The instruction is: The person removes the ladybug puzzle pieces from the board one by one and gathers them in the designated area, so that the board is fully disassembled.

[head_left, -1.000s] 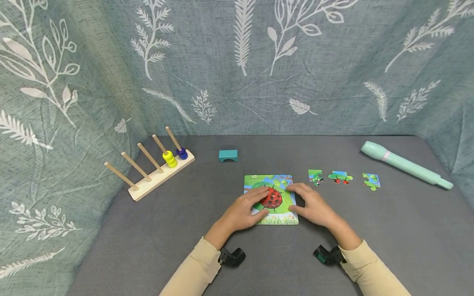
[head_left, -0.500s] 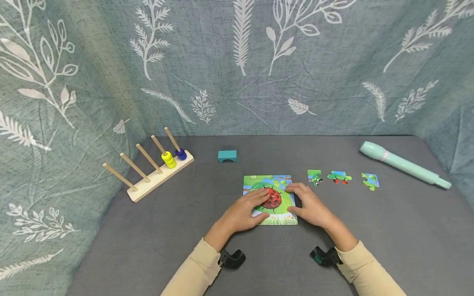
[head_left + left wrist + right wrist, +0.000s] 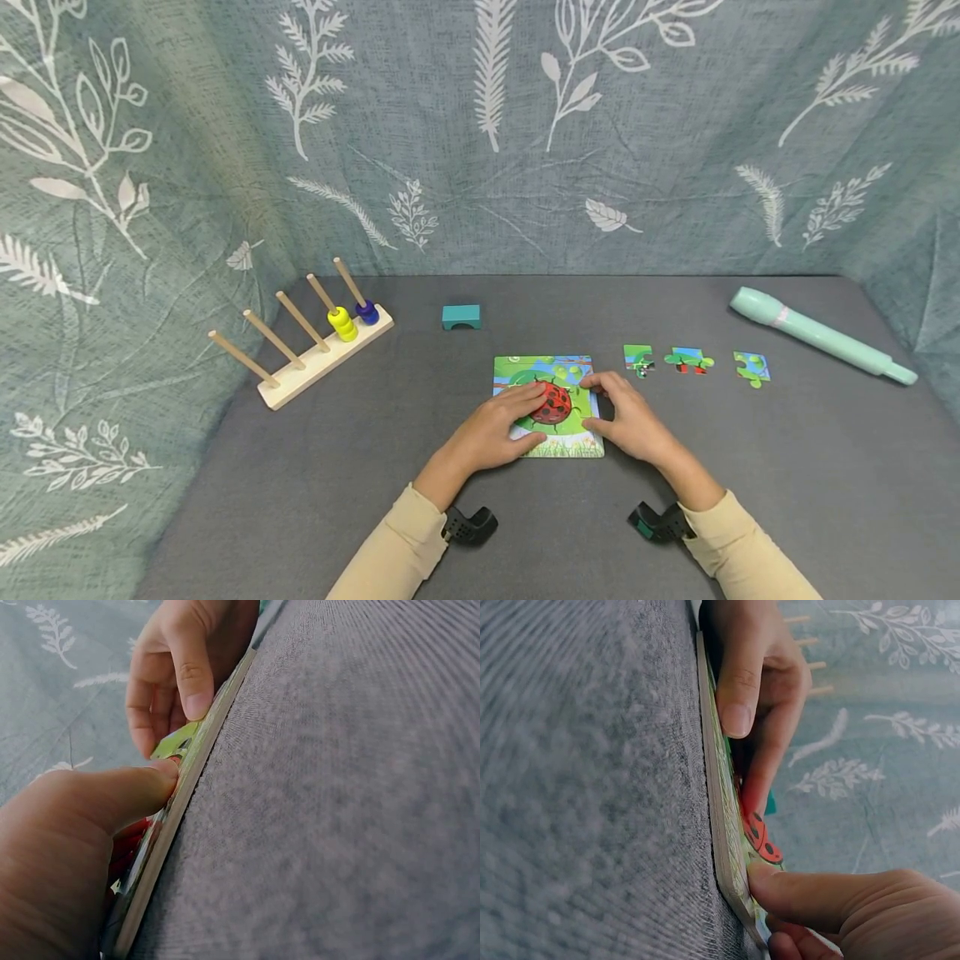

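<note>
A ladybug jigsaw puzzle [image 3: 544, 365] lies in its flat tray on the grey table, in front of the person. The left hand [image 3: 495, 425] rests over its left part, fingers extended onto the red ladybug and thumb near the lower edge. At the right side, the right hand [image 3: 630, 415] holds a puzzle piece [image 3: 579, 403] between thumb and fingers. That green piece [image 3: 174, 741] stands tilted up from the tray in the left wrist view. The right wrist view shows its red, black-spotted part [image 3: 763, 841] beside the right thumb. The left palm hides the puzzle's left part.
Three loose puzzle pieces [image 3: 688, 360] lie to the right of the tray. Behind it sits a teal arch block [image 3: 461, 317]. A wooden peg stand [image 3: 330, 358] with yellow and blue beads is at left, a mint-green tube [image 3: 821, 335] at far right. A patterned curtain [image 3: 480, 208] closes the back.
The right wrist has shifted slightly to the left since one second ago. Both hands otherwise keep their places on the puzzle, and the loose pieces have not moved.
</note>
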Demonstrator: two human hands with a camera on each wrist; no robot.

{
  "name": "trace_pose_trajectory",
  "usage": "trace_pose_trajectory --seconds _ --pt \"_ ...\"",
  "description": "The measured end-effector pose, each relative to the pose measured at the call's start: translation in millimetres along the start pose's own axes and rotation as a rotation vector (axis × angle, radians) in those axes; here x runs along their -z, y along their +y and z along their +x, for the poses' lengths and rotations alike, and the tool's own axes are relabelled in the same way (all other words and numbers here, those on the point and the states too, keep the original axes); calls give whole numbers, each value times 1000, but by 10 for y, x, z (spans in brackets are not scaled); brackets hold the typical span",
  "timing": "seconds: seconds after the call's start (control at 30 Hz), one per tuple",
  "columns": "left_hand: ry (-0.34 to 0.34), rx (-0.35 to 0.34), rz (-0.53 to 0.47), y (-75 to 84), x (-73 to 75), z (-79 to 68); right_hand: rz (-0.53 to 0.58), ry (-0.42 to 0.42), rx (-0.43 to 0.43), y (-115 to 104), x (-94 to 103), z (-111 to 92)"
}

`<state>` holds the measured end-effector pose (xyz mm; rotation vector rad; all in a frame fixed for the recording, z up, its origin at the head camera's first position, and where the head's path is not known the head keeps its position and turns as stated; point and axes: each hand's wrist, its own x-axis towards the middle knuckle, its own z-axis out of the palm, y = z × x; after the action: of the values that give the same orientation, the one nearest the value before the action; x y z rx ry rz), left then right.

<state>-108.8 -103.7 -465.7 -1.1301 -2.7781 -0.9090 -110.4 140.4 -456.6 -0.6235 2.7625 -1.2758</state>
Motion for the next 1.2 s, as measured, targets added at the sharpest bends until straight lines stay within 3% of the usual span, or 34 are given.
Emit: trace_pose_trajectory --seconds 0.73,1.2 --pt "-2 3 -9 -5 21 -10 -13 56 37 18 -13 11" --pt "-43 34 -26 14 14 -5 17 -8 32 75 193 -15"
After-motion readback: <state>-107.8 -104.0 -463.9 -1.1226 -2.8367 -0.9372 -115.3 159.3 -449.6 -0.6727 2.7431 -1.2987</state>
